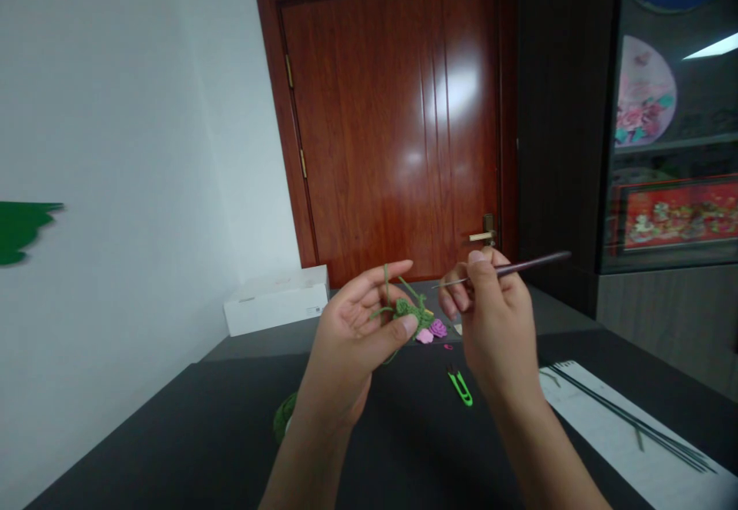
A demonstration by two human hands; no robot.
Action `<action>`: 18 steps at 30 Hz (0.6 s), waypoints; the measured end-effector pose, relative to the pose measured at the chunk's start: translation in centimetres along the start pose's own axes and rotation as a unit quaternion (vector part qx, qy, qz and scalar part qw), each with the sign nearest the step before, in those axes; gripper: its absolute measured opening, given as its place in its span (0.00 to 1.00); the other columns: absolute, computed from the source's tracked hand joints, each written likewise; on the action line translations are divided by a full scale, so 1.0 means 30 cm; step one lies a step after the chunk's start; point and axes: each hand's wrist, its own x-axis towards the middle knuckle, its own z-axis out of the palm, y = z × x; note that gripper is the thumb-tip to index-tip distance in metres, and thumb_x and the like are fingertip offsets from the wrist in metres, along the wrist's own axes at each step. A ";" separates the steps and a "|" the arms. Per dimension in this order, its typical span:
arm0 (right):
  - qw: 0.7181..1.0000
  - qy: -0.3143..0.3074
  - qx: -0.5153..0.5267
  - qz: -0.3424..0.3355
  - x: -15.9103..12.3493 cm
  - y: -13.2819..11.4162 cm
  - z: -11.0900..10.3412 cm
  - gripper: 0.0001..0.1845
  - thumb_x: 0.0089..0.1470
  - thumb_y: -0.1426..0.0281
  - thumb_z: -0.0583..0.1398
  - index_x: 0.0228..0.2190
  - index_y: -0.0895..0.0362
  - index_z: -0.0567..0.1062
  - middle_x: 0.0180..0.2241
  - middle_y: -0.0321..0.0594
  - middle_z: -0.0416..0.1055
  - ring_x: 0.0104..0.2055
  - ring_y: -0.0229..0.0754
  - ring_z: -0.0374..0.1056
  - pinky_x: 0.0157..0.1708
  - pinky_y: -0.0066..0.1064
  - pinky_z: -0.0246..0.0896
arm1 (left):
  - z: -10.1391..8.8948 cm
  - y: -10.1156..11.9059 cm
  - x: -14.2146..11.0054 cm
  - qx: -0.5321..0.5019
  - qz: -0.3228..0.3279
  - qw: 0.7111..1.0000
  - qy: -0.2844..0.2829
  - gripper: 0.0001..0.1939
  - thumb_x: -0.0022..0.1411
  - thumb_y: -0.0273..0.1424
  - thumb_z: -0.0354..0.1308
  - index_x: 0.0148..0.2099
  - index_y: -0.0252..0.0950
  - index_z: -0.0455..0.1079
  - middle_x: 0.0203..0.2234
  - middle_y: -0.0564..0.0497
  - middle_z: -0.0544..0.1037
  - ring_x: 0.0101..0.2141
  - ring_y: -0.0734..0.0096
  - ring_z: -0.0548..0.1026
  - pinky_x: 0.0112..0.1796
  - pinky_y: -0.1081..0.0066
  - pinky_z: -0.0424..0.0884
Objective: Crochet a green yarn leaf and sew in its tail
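Observation:
Between thumb and fingers, my left hand (360,325) pinches a small piece of green crochet work (412,311). Green yarn (387,283) runs from it over the raised index finger. My right hand (490,302) grips a crochet hook (533,262) by its dark handle; the thin metal shaft points left toward the green piece, apart from it. Behind the work lie a purple crocheted flower (438,328) and a pink one (425,336). A ball of green yarn (282,416) sits partly hidden behind my left forearm.
Green thread snips (460,387) and a small pink ring (448,347) lie on the dark table (403,448). At right, dark green stems (634,418) rest on white paper (600,448). A white box (277,302) stands at the back left, before a wooden door (380,125).

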 end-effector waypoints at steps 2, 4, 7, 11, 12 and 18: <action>0.999 0.007 0.019 0.026 0.014 0.007 -0.015 0.23 0.62 0.59 0.63 0.23 0.52 0.58 0.17 0.24 0.51 0.17 0.32 0.52 0.17 0.26 0.51 | -0.005 -0.010 0.006 0.000 0.011 1.000 0.008 0.27 0.52 0.23 0.71 0.56 0.35 0.77 0.32 0.51 0.77 0.33 0.71 0.74 0.37 0.72 0.72; 0.999 0.012 0.025 0.031 0.022 0.016 -0.026 0.24 0.61 0.58 0.64 0.23 0.52 0.58 0.17 0.24 0.51 0.18 0.32 0.52 0.18 0.25 0.52 | -0.011 -0.019 0.011 -0.004 0.018 1.000 0.011 0.29 0.52 0.23 0.72 0.57 0.34 0.76 0.31 0.51 0.77 0.33 0.71 0.74 0.35 0.72 0.72; 0.998 -0.030 0.030 0.044 0.013 0.021 -0.025 0.21 0.62 0.59 0.63 0.24 0.53 0.61 0.18 0.27 0.57 0.20 0.32 0.57 0.19 0.25 0.53 | -0.014 -0.023 0.015 -0.021 0.015 1.000 -0.003 0.32 0.52 0.24 0.73 0.60 0.35 0.73 0.31 0.51 0.77 0.32 0.71 0.74 0.34 0.72 0.71; 0.995 -0.072 0.044 0.058 -0.013 0.012 -0.011 0.18 0.63 0.60 0.62 0.25 0.54 0.64 0.21 0.30 0.62 0.23 0.33 0.63 0.20 0.25 0.54 | -0.003 -0.014 0.009 -0.063 0.009 0.998 -0.021 0.35 0.53 0.24 0.72 0.62 0.36 0.70 0.31 0.51 0.76 0.34 0.70 0.74 0.38 0.70 0.71; 0.994 -0.076 0.047 0.057 -0.018 0.011 -0.009 0.18 0.64 0.60 0.61 0.25 0.54 0.65 0.21 0.30 0.63 0.23 0.33 0.63 0.20 0.24 0.54 | 0.000 -0.012 0.007 -0.072 0.007 0.997 -0.026 0.35 0.53 0.23 0.71 0.63 0.36 0.69 0.32 0.51 0.75 0.34 0.70 0.74 0.39 0.69 0.71; 0.993 -0.098 0.053 0.045 -0.026 0.007 -0.008 0.16 0.66 0.61 0.59 0.28 0.53 0.66 0.23 0.30 0.64 0.23 0.34 0.64 0.18 0.24 0.53 | 0.006 -0.004 0.004 -0.087 0.010 0.995 -0.050 0.36 0.53 0.23 0.69 0.64 0.37 0.67 0.32 0.51 0.74 0.35 0.67 0.74 0.40 0.66 0.72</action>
